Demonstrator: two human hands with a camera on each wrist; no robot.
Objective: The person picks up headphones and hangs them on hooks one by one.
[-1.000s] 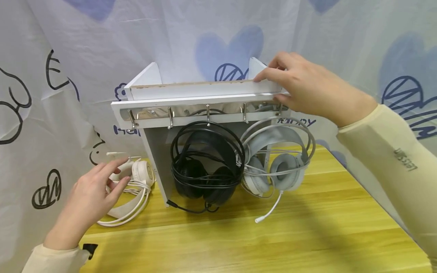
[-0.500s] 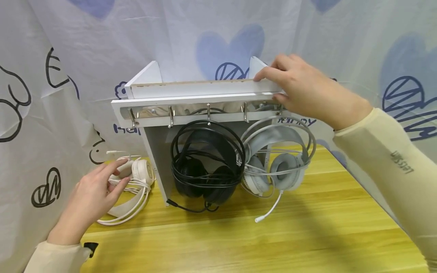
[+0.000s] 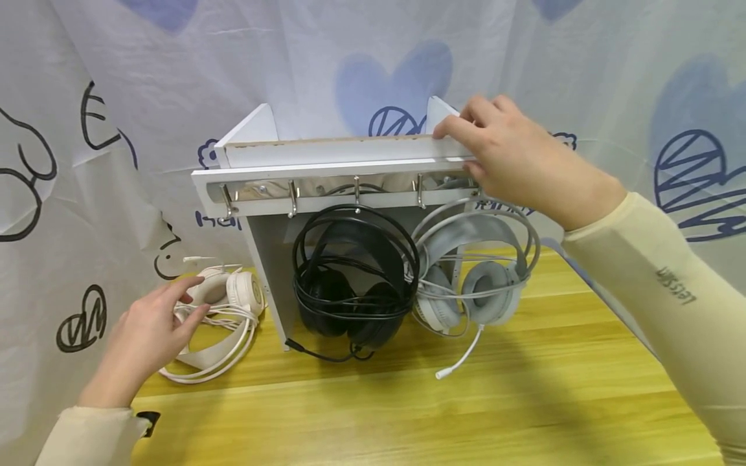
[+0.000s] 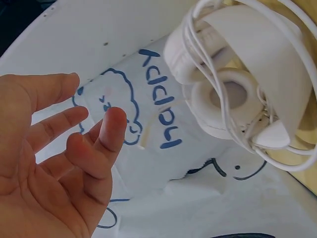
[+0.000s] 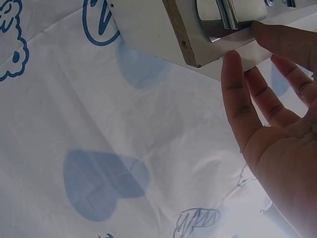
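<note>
My right hand (image 3: 519, 155) grips the right end of a white hook rack (image 3: 350, 153), thumb on the front board and fingers at the top edge. The right wrist view shows the thumb beside a metal hook (image 5: 227, 14). A black headset (image 3: 327, 301) with coiled cable hangs from the middle of the rack. To its right hangs a grey-white headset (image 3: 492, 294), its top partly behind my right hand's side of the rack. My left hand (image 3: 140, 333) is held with fingers apart, holding nothing, beside a white headset (image 3: 243, 291) on the table. That headset's headband (image 4: 262, 42) shows in the left wrist view.
Several metal hooks (image 3: 293, 199) line the rack's front; the left ones carry nothing. A wood-grain table (image 3: 373, 414) lies beneath. A white sheet (image 3: 326, 58) with blue hearts and drawings surrounds the back and sides.
My left hand has drawn slightly left, away from the white headset. My right wrist and sleeve have shifted a little left and down, while the fingers keep their place on the rack.
</note>
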